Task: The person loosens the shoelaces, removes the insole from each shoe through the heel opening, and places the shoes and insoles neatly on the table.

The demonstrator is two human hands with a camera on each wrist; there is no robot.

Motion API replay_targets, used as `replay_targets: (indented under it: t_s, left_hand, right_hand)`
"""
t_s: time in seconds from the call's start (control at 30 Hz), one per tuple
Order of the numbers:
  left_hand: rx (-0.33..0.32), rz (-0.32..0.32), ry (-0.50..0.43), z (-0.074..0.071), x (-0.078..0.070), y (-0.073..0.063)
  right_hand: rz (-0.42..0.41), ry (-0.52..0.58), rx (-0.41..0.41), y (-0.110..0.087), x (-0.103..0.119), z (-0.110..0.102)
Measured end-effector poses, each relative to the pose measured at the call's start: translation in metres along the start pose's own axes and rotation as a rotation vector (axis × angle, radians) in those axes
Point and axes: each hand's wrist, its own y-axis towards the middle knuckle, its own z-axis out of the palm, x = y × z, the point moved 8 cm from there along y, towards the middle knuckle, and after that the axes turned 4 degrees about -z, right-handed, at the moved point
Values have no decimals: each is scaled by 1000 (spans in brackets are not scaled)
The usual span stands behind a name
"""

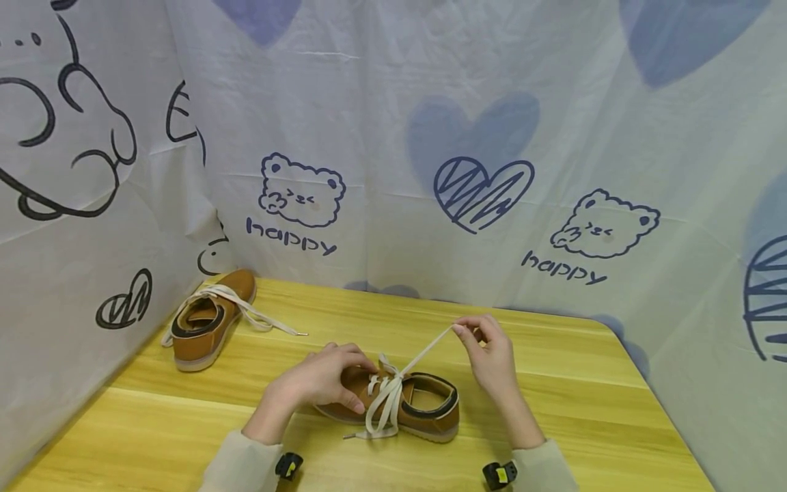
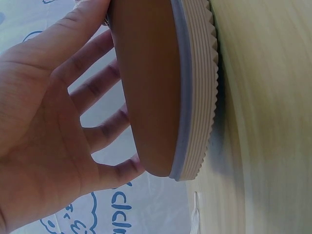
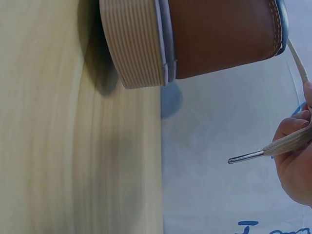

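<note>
A brown shoe (image 1: 430,426) with a dark collar and pale sole stands on the table, toe to the left. My left hand (image 1: 328,376) holds its front part, thumb on the near side and fingers over the far side. In the left wrist view the fingers of that hand (image 2: 53,112) spread along the brown toe (image 2: 151,97). Up and right of the shoe, my right hand (image 1: 494,355) pinches one end of the white shoelace (image 1: 427,350), stretched taut from the knot. A metal lace tip (image 3: 246,157) sticks out from the right hand's fingers. White loops (image 1: 386,406) hang over the shoe's near side.
A second brown shoe (image 1: 199,348) stands at the table's back left, its white lace (image 1: 261,320) trailing to the right. The yellow wooden table (image 1: 572,403) meets a printed white cloth (image 1: 381,137) behind and at the left. Black bands (image 1: 289,466) sit at both wrists.
</note>
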Motion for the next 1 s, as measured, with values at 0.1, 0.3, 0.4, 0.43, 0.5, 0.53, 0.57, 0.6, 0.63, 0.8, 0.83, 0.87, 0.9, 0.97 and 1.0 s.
replay_targets:
  t_s: [0.1,0.3,0.4,0.43,0.5,0.53,0.57,0.6,0.63,0.8,0.83,0.87,0.9,0.97,1.0]
  left_hand:
    - [-2,1,-1,0,0,0]
    - [-4,8,3,1,0,0]
    - [-5,11,4,1,1,0]
    - [-5,12,4,1,1,0]
    - [-8,10,6,1,1,0]
    - [-9,9,7,1,1,0]
    - [-11,8,8,1,1,0]
    - [-12,7,9,1,2,0]
    - [-13,6,9,1,2,0]
    - [-13,5,10,1,2,1]
    - [-12,7,9,1,1,1]
    - [-12,9,9,1,1,0]
    - [-12,8,9,1,1,0]
    - [-12,10,8,0,1,0]
    - [-12,11,8,0,0,0]
  right_hand:
    - [-6,-2,-14,0,-5,-2]
    - [-20,3,-37,1,-7,-6]
    - [-9,1,-39,2,-2,-7]
    - [-4,-2,-40,2,-2,-8]
    - [-2,-7,-45,3,-2,-9]
    - [-3,-9,-49,3,-2,-9]
    - [-4,-10,-54,4,-3,-10]
    - [-7,-12,-59,4,-3,-11]
    - [-7,-13,-65,4,-3,-12]
    - [-11,-14,-77,5,-4,-15]
    - [-12,-14,-79,5,-4,-16]
    - [-11,-13,-81,5,-5,-17]
    - [-9,-12,-84,6,-5,-18]
    - [-5,-7,-93,6,-6,-20]
    - [-5,-2,-98,6,-6,-21]
